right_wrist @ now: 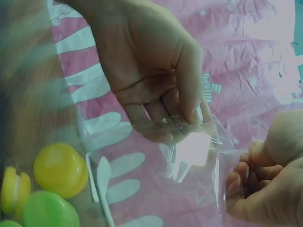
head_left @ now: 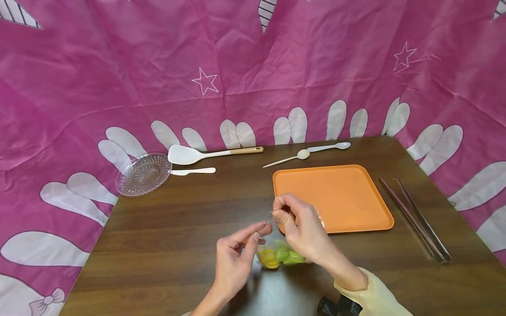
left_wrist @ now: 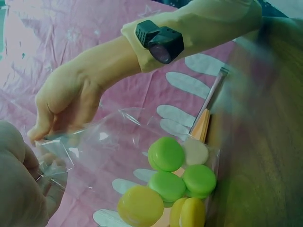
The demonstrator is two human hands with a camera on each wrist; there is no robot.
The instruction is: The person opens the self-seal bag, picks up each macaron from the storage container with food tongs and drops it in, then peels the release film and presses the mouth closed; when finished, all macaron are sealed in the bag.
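A clear plastic bag (left_wrist: pixel 106 137) of yellow and green toy macarons (head_left: pixel 282 253) hangs between my hands, low over the wooden table. My left hand (head_left: pixel 236 259) pinches one side of the bag's top edge between thumb and fingers. On the other side of that edge, my right hand (head_left: pixel 302 226) grips the film with thumb and curled fingers. Through the film in the left wrist view show green macarons (left_wrist: pixel 166 154), yellow ones (left_wrist: pixel 140 206) and a pale round piece (left_wrist: pixel 196 151). Glare whitens part of the film (right_wrist: pixel 193 149) in the right wrist view.
An orange tray (head_left: pixel 336 193) lies beyond my right hand, with metal tongs (head_left: pixel 417 219) to its right. Two spoons (head_left: pixel 303 154) lie behind it. At the back left are a white spatula (head_left: pixel 185 155), a white knife (head_left: pixel 193 171) and a clear plate (head_left: pixel 144 174).
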